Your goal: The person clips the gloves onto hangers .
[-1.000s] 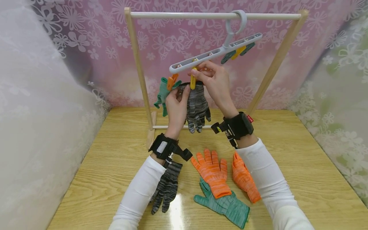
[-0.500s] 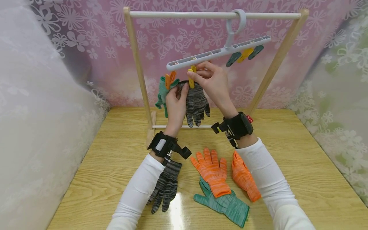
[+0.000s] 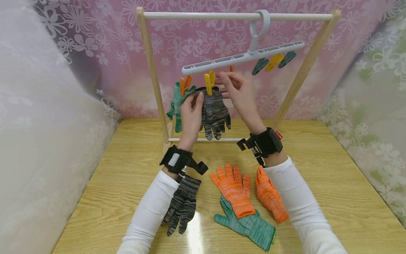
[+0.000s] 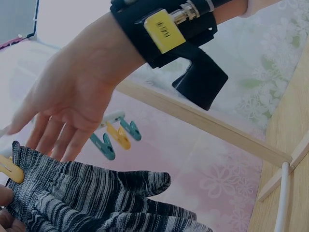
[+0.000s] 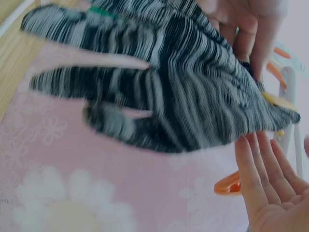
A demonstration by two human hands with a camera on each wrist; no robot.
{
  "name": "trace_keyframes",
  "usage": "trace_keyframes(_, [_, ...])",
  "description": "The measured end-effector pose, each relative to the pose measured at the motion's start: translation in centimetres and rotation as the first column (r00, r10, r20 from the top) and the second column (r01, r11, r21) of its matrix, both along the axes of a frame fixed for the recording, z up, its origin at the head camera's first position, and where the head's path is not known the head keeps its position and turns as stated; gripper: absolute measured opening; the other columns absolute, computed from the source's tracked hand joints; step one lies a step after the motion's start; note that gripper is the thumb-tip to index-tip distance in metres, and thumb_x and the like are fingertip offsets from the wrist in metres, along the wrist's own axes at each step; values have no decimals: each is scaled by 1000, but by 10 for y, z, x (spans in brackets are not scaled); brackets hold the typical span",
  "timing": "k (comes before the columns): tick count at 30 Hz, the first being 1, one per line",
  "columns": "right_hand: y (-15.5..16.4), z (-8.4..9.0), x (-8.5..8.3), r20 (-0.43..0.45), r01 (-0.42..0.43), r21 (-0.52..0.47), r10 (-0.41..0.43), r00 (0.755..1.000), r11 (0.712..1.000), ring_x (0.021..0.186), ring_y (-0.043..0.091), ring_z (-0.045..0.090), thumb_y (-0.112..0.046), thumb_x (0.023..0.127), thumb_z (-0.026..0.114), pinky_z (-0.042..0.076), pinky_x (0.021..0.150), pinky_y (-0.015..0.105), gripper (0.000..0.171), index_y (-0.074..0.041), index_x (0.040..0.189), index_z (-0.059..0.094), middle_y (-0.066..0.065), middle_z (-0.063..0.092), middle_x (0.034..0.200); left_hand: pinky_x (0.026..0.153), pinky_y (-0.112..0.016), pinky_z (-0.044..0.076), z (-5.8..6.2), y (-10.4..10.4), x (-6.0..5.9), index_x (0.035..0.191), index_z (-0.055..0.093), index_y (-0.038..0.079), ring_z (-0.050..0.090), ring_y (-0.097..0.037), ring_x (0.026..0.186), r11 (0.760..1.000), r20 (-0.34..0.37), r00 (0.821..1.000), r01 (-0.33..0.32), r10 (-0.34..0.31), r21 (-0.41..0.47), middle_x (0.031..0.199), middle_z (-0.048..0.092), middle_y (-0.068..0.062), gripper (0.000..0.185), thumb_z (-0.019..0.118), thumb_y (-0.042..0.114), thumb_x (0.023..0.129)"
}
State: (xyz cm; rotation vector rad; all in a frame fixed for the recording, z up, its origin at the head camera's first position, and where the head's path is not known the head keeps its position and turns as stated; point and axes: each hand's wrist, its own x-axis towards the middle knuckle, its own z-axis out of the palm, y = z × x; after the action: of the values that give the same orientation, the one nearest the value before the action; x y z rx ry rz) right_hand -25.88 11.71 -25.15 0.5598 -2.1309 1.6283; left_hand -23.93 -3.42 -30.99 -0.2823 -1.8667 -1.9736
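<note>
Nearest me on the wooden surface point(image 3: 333, 183) lay four loose gloves: a grey striped glove point(image 3: 182, 204) under my left forearm, a green glove point(image 3: 250, 225) partly under an orange glove point(image 3: 234, 190), and a second orange glove point(image 3: 271, 199) just beside it, under my right forearm.

Farther out, both hands were raised at the hanger. My left hand point(image 3: 190, 114) had its fingers straight, fingertips resting against the cuff edge of the hung grey glove point(image 3: 215, 113). My right hand point(image 3: 239, 93) was relaxed, fingers loosely spread just right of the yellow clip point(image 3: 208, 82), gripping nothing that I could see. That glove hung fingers-down from the yellow clip — it looked pinned. Beside it to the left, a hung green glove point(image 3: 176, 104) was held by the orange clip point(image 3: 184, 85).

Judgement on progress: two gloves up, four still flat on the surface. Three clips point(image 3: 274, 61) hung free at the far right end of the clip hanger point(image 3: 244, 58), and a fourth orange one showed only partly behind my right hand.

Clearance: the hanger tilted, its left end low, hooked over the top bar of the wooden rack point(image 3: 152, 70). The left post stood close to the hung green glove — tight there. There was open room to the right, under the free clips. Patterned curtains point(image 3: 95, 53) closed in the back and sides.
</note>
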Motion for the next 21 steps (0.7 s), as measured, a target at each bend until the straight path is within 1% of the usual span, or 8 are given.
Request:
trace_keyframes(2, [5, -1, -1, -40, -9, -67, 6, 999, 998, 82, 16, 74, -23, 105, 59, 62, 75, 28, 30, -1, 121, 72, 15, 75, 110, 110, -28, 44, -1, -2, 0, 132, 59, -3, 56, -26, 130, 1000, 4, 1000, 3, -3, 2, 134, 60, -19, 36, 51, 24, 109])
trace_keyframes(4, [9, -3, -2, -92, -3, -118, -8, 996, 993, 78, 15, 73, -20, 105, 58, 62, 72, 27, 28, 2, 116, 72, 17, 75, 105, 110, -29, 45, -2, -4, 1, 138, 57, -2, 56, -25, 129, 1000, 18, 1000, 11, -11, 6, 135, 60, -18, 39, 51, 24, 109])
trace_keyframes(7, [15, -4, -1, -141, 46, -182, -73, 987, 982, 78, 20, 71, -19, 104, 60, 61, 69, 24, 27, 4, 112, 71, 16, 72, 100, 109, -30, 46, -6, -7, 0, 137, 57, -2, 58, -25, 126, 1000, 24, 1000, 19, -19, 9, 132, 61, -17, 38, 51, 23, 109])
trace_keyframes(10, [20, -6, -1, -181, 112, -207, -151, 972, 972, 81, 23, 67, -19, 103, 62, 60, 69, 22, 29, 7, 115, 67, 7, 67, 99, 108, -31, 46, -10, -10, 0, 138, 57, -1, 57, -24, 127, 1000, 31, 999, 28, -28, 14, 133, 60, -16, 38, 51, 22, 109])
trace_keyframes(13, [23, -8, -2, -198, 177, -200, -216, 956, 964, 86, 21, 64, -19, 102, 63, 59, 72, 21, 30, 6, 119, 65, -1, 64, 103, 108, -32, 46, -13, -12, 0, 138, 57, -1, 57, -24, 127, 999, 30, 999, 33, -33, 23, 134, 60, -16, 36, 51, 20, 108])
trace_keyframes(15, [25, -9, -2, -186, 210, -181, -243, 952, 961, 91, 19, 63, -19, 102, 64, 57, 76, 21, 30, 3, 122, 64, 2, 64, 108, 107, -33, 47, -14, -14, 0, 137, 58, -2, 57, -25, 125, 999, 29, 999, 33, -34, 30, 133, 59, -17, 35, 51, 19, 108])
trace_keyframes(19, [27, -11, -4, -124, 247, -103, -259, 958, 963, 104, 19, 61, -23, 101, 65, 53, 86, 23, 35, -2, 129, 63, 11, 64, 123, 106, -35, 47, -18, -16, -1, 134, 60, -3, 58, -25, 123, 999, 27, 999, 23, -24, 34, 130, 60, -18, 33, 51, 17, 108])
trace_keyframes(21, [28, -11, -6, -77, 250, -59, -255, 964, 966, 111, 20, 60, -26, 101, 65, 51, 92, 26, 38, -5, 132, 61, 10, 62, 130, 107, -35, 47, -19, -17, -1, 132, 61, -3, 58, -25, 123, 999, 29, 999, 20, -21, 34, 130, 61, -18, 32, 51, 16, 109])
